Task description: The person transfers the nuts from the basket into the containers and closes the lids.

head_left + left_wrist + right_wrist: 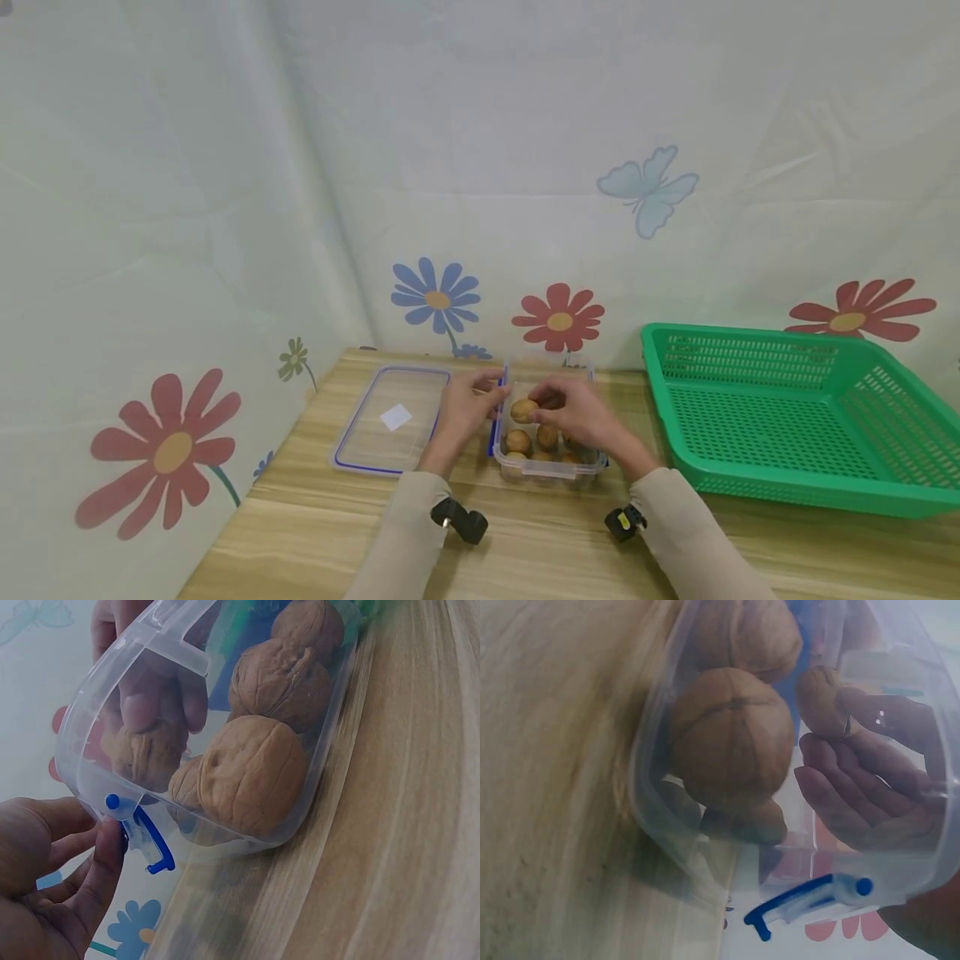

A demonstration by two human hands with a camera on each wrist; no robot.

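My right hand (573, 410) pinches a walnut (523, 410) between thumb and fingers, inside the upper part of a clear plastic container (551, 469). The right wrist view shows that held walnut (821, 701) through the container's wall. Several more walnuts (255, 776) lie on the container's bottom. At the container's left side, my left hand (467, 406) holds its edge with thumb and fingertips, beside a blue-edged latch (150, 840) that hangs down. Another latch (810, 896) hangs on the right side.
The container's clear lid (416, 392), edged in blue with a white label (396, 417), lies flat on the wooden table (300, 517) at the left. A large green basket (795, 475) stands at the right. Behind the table hangs a flower-patterned curtain (480, 167).
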